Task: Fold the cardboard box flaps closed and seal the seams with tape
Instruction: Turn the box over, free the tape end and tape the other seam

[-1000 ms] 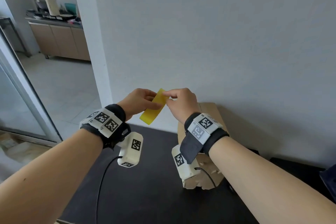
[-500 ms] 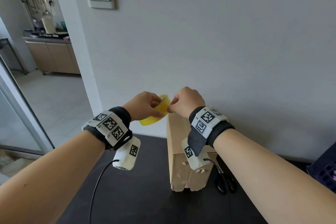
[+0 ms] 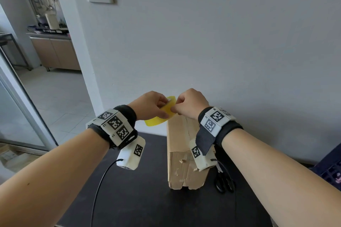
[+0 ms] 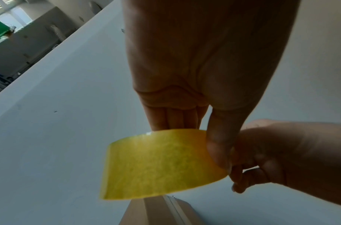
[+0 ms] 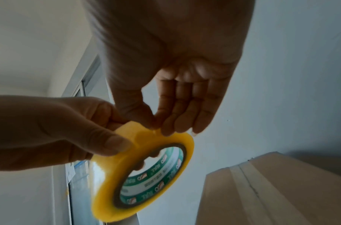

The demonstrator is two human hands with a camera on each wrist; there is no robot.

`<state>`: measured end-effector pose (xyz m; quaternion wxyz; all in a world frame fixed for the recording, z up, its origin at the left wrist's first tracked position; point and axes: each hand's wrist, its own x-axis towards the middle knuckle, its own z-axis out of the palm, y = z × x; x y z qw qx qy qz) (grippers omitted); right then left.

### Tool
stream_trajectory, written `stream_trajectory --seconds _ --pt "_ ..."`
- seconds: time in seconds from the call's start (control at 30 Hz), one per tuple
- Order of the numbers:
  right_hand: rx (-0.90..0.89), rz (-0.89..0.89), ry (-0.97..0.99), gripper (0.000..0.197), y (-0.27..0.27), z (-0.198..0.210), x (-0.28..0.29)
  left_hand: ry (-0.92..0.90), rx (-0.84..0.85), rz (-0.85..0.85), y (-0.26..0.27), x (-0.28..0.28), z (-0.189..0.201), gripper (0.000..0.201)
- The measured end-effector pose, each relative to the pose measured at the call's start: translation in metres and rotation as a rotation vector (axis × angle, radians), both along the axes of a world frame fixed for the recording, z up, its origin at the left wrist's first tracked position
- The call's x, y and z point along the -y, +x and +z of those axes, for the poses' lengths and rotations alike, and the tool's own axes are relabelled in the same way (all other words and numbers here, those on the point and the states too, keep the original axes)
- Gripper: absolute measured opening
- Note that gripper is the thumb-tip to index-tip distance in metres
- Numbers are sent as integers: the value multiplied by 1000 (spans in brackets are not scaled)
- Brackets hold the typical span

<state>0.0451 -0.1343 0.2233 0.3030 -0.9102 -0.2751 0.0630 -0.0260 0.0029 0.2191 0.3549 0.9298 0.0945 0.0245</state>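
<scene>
A yellow tape roll (image 3: 160,116) (image 4: 160,164) (image 5: 142,172) with a green printed core is held in the air above the far left corner of the cardboard box (image 3: 184,153). My left hand (image 3: 149,106) grips the roll, thumb on its outer face and fingers through the core. My right hand (image 3: 188,104) pinches at the roll's outer surface with thumb and fingertips (image 5: 166,129). The box stands on the black table (image 3: 138,199) with its top flaps folded shut; an older pale tape strip (image 5: 246,187) runs along its top seam.
Black scissors (image 3: 224,182) lie on the table right of the box. A grey wall stands close behind the box. A dark crate (image 3: 332,169) sits at the right edge. A doorway to a kitchen opens at the left.
Both hands and the roll have sunk lower and closer to the box's top. The roll has turned flatter, and the head view has tilted up and shifted.
</scene>
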Motion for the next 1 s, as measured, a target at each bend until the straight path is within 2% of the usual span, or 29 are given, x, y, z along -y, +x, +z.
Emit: stream_trajectory --seconds 0.1,0.2,0.3,0.47,0.67,0.77,0.83,0.93,1.0 --pt "-61 27 102 10 2 -1 2 -31 -2 13 1 0 1 46" --pt "-107 -36 243 2 7 -3 4 -48 21 60 1 -3 2 44" --pt "-196 -61 372 11 11 -3 4 -33 39 114 1 -9 2 42" --pt "-189 -51 372 19 7 -5 -8 -61 74 152 3 -10 1 38" --pt "-122 -107 394 2 9 -9 -11 -100 80 143 7 -13 1 37" --pt "-154 -116 399 14 15 -10 -14 -108 74 115 9 -13 3 35" --pt "-173 -106 363 15 18 -9 -16 -93 60 93 10 -14 4 34" --pt "-118 -87 268 5 18 -7 -17 -39 24 60 13 -14 3 35" --pt "-60 -74 191 12 18 -5 -17 -5 3 43 15 -13 2 36"
